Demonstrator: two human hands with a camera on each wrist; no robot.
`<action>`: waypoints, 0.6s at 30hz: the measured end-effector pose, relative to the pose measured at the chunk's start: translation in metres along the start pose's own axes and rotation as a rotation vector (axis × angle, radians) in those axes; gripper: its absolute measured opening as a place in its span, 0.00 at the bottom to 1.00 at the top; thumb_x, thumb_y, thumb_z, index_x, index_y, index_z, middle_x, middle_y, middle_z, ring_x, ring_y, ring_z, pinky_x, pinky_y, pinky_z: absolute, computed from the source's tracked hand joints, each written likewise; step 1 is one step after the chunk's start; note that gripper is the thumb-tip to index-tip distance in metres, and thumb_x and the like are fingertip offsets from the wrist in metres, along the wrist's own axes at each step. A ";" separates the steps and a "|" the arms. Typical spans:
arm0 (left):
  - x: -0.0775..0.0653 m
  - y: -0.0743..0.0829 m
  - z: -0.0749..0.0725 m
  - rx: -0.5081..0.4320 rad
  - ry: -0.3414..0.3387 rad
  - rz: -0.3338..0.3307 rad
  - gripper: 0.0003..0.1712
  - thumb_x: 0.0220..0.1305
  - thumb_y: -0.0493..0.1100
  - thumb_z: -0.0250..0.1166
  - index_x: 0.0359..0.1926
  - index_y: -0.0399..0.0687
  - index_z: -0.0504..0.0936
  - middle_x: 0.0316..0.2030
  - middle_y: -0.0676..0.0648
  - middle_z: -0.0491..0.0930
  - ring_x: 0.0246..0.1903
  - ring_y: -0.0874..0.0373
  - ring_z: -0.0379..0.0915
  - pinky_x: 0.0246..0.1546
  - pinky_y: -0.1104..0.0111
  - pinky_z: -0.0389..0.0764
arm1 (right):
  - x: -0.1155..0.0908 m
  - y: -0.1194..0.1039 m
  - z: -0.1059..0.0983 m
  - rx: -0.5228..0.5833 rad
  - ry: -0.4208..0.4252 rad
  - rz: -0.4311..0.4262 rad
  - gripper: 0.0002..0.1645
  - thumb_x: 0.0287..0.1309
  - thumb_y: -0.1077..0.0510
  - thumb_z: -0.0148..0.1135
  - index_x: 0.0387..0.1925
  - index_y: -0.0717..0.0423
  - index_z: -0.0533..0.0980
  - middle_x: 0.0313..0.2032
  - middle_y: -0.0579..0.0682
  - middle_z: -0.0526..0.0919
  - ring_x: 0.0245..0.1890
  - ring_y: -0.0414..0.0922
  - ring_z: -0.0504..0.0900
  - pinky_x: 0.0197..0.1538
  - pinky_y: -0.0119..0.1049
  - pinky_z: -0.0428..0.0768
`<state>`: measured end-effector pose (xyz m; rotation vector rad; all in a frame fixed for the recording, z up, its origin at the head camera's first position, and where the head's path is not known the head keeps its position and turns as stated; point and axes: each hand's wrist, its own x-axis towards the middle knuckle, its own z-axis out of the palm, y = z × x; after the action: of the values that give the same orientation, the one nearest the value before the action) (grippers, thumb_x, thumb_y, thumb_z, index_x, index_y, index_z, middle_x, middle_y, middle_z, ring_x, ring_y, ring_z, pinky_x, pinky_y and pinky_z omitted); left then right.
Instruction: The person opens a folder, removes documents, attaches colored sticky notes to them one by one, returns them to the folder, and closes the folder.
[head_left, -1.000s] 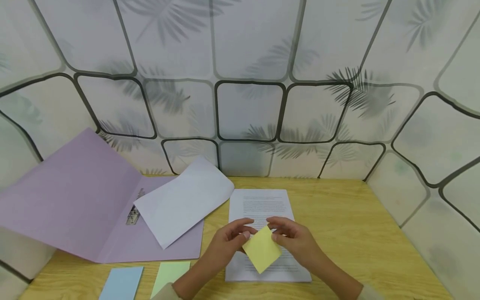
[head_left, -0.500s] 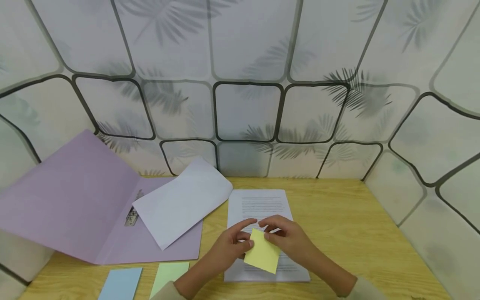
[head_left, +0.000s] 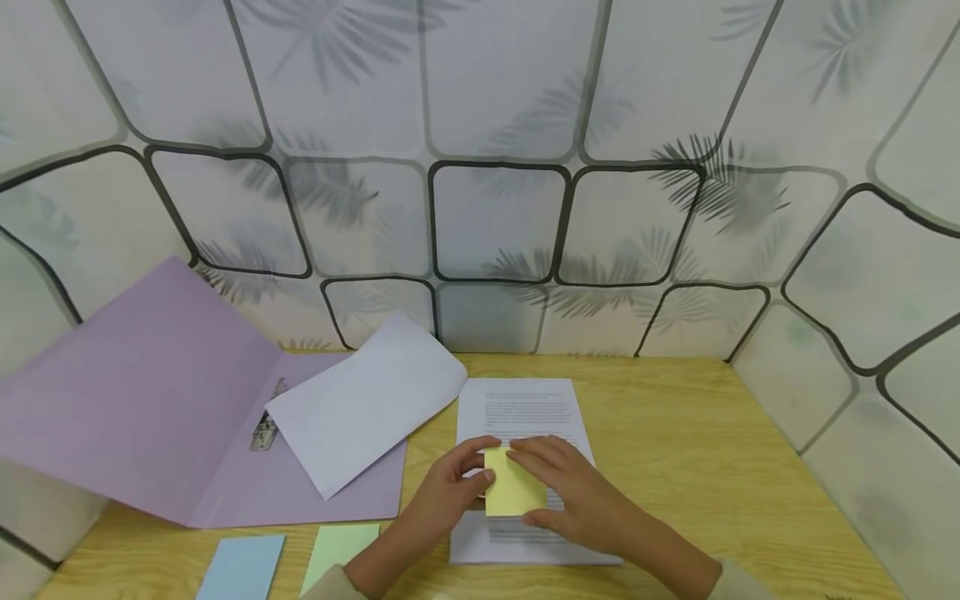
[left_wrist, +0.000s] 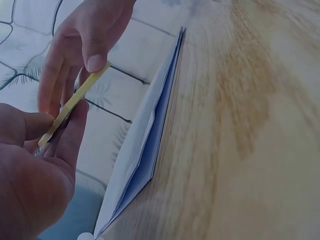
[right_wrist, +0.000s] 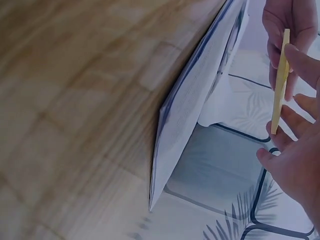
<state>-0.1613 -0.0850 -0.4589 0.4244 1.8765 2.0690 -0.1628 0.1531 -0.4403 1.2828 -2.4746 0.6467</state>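
A yellow sticky note pad (head_left: 514, 483) is held up over a stack of printed sheets (head_left: 525, 402) in the head view. My left hand (head_left: 446, 487) pinches its left side between thumb and fingers. The right hand (head_left: 573, 487) spans the right side, with fingers at the top edge and the thumb by the lower right corner. Seen edge-on in the left wrist view, the pad (left_wrist: 75, 102) is thin but made of several layers. In the right wrist view, the right fingertips (right_wrist: 272, 129) touch one end of the pad (right_wrist: 281, 85) and the thumb meets it nearer the other.
An open purple folder (head_left: 150, 392) with a metal clip (head_left: 266, 425) lies at the left, a white sheet (head_left: 375, 400) across it. Blue (head_left: 240, 567) and pale green (head_left: 341, 550) note pads lie at the front left of the wooden table (head_left: 697, 467). Patterned walls close the back and sides.
The yellow pad has turned from a diamond tilt to nearly square with the sheets. My right hand has shifted from pinching its upper right to spanning the right side.
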 end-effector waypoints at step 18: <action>-0.006 0.000 0.002 0.001 0.013 -0.032 0.29 0.70 0.35 0.54 0.71 0.38 0.66 0.56 0.39 0.78 0.48 0.56 0.81 0.46 0.61 0.86 | 0.003 0.000 0.006 0.134 0.195 0.002 0.15 0.63 0.61 0.68 0.50 0.49 0.81 0.53 0.43 0.83 0.56 0.44 0.80 0.60 0.37 0.79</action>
<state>-0.1554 -0.0856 -0.4591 0.3796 1.8794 2.0548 -0.1643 0.1478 -0.4443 1.2001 -2.3082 0.9068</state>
